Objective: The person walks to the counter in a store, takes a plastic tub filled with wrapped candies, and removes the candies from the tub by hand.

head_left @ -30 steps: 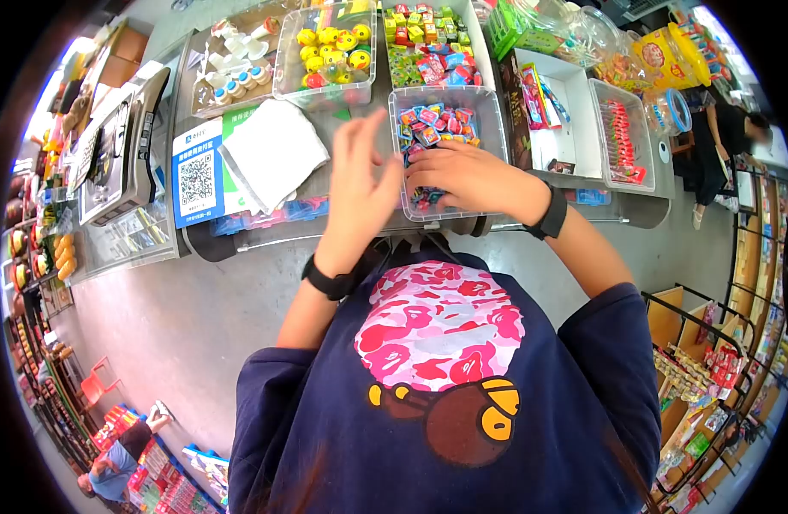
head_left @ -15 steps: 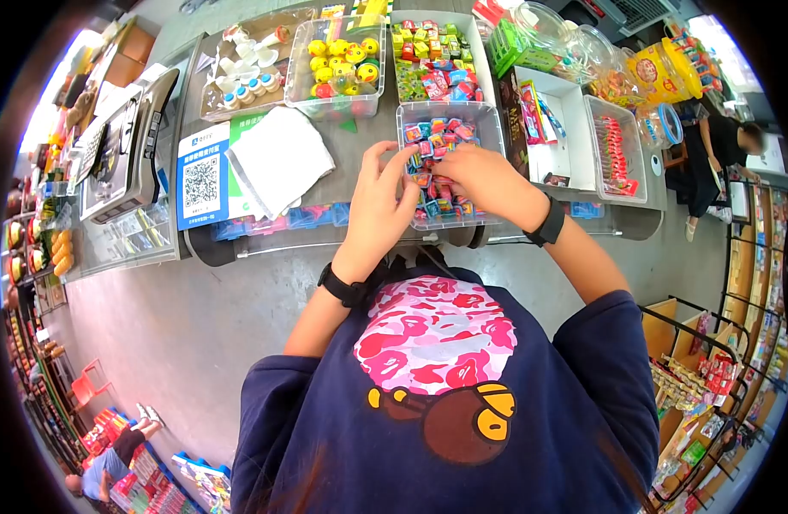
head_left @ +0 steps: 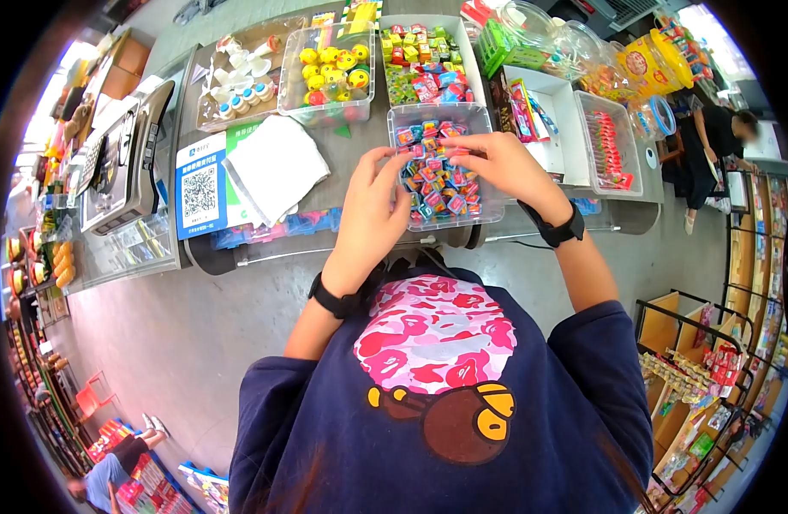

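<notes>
A clear plastic bin (head_left: 493, 206) near the counter's front edge holds many small wrapped candies (head_left: 441, 184) in red, blue and orange. At the bin's left side is my left hand (head_left: 377, 201), thumb and fingers apart, with nothing visible between them. My right hand (head_left: 505, 171) hangs over the bin's right part, its fingers bent and close together above the candies. Whether a candy is between those fingertips is too small to tell. Both wrists carry black bands.
Behind the bin are a box of wrapped sweets (head_left: 424, 51) and a tub of yellow balls (head_left: 334, 73). Left lie a white cloth (head_left: 278, 167) and a QR sign (head_left: 201, 193). Right stand a white box (head_left: 548, 154) and a red-candy tub (head_left: 608, 150). A person (head_left: 711, 150) is at far right.
My right hand has lifted from among the candies and moved right, uncovering more of them. My left hand stays by the bin's left edge. The view has shifted slightly.
</notes>
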### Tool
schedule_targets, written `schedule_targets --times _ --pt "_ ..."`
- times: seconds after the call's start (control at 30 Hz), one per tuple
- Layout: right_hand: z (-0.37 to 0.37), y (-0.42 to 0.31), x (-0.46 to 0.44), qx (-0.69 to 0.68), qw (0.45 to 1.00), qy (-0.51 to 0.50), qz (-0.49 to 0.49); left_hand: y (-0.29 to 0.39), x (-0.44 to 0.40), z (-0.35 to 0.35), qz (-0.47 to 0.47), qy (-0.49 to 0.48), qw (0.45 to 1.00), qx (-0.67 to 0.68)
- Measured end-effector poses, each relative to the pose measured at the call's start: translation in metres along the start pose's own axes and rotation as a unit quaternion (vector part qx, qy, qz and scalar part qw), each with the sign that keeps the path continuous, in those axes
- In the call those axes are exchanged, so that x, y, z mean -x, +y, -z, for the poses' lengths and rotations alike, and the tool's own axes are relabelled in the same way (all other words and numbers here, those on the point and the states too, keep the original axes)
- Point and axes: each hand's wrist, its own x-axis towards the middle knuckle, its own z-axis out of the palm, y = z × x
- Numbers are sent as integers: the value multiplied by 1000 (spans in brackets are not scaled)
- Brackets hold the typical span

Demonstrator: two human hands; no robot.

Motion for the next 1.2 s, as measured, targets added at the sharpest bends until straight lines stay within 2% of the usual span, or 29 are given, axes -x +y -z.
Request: schedule_targets --times 0.13,0.2,0.23,0.3,0.37,0.43,0.5,0.53,0.6,0.63,0.67,0.7,0.73,0.8,0.93,1.0,1.03,1.1,1.2 --pt "1 -12 1 -77 997 -15 -8 22 -5 12 -11 -29 999 19" --pt "-1 -22 6 -226 970 -78 -44 31 -10 13 61 -55 985 155" --pt "-5 -22 7 -227 970 -78 -43 32 -11 11 61 -56 985 154" --pt "-15 -19 10 -249 962 -91 -60 30 -16 6 3 -17 993 119" --pt "-21 -15 14 -233 966 -109 -41 24 -17 1 -23 -46 991 121" --pt "-29 -11 16 -132 988 -73 -45 20 -17 0 -49 -73 989 122" --pt "-35 -4 15 -156 986 -61 -13 17 -16 2 -55 -91 989 108" --pt "-33 -8 15 -114 992 -55 -22 14 -15 1 -55 -90 989 107" --pt "-25 -20 14 -72 996 -48 -31 7 -11 -3 -135 -2 986 -95" --pt "-18 -32 14 32 998 -30 -54 7 -10 -5 -135 -2 986 -95" --pt "-15 -38 13 134 988 -11 -76 9 -9 -7 -76 28 988 -129" --pt "-15 -32 11 133 988 -12 -76 10 -7 -8 -16 58 985 -163" --pt "-16 -21 8 154 988 17 -11 5 -7 -12 -15 58 985 -164" --pt "-20 4 -2 223 960 82 148 -11 -7 -24 97 -15 994 53" --pt "-25 13 -28 260 948 79 167 -21 -8 -37 51 -33 998 -2" --pt "-29 3 -32 277 957 -19 88 -22 -9 -35 57 -34 998 1" --pt "-30 4 -34 275 957 -20 89 -22 -8 -35 64 -36 997 6" --pt "-30 11 -40 310 940 -99 98 -20 -8 -35 73 -41 996 -2" --pt "-35 29 -46 298 942 -92 122 -22 -7 -37 78 -40 996 -8"
